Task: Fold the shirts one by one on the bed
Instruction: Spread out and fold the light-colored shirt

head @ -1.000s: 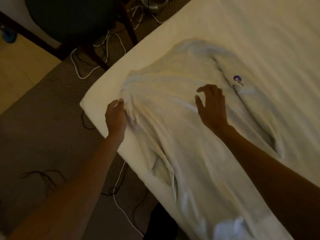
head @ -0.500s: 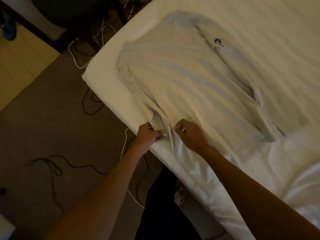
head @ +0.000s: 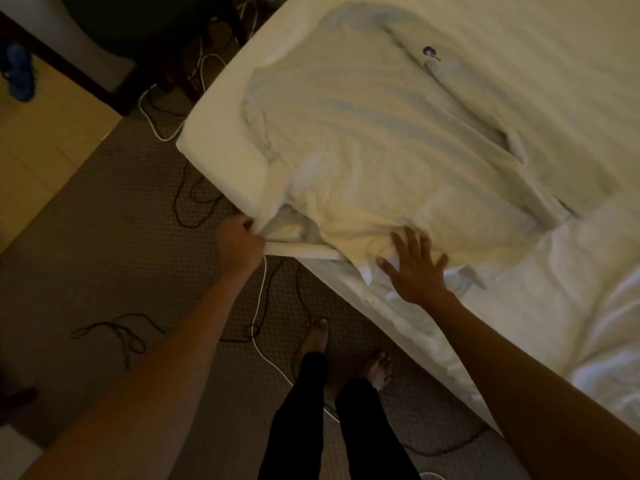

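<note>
Bed (head: 554, 46), upper right of frame, shirt (head: 363, 140) laid across its near corner; the hem is judged best drawn taut and smoothed before folding. Shirt: pale, lightly creased, small purple logo (head: 431, 54). Left hand (head: 239, 242) pinched on the shirt's edge; right hand (head: 415, 268) pressed flat on the hem, fingers spread.

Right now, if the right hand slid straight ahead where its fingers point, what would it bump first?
The white shirt. The right hand is open, fingers spread toward the shirt's near hem, so it would meet that cloth first. Whether the fingertips already touch it is unclear.
</note>
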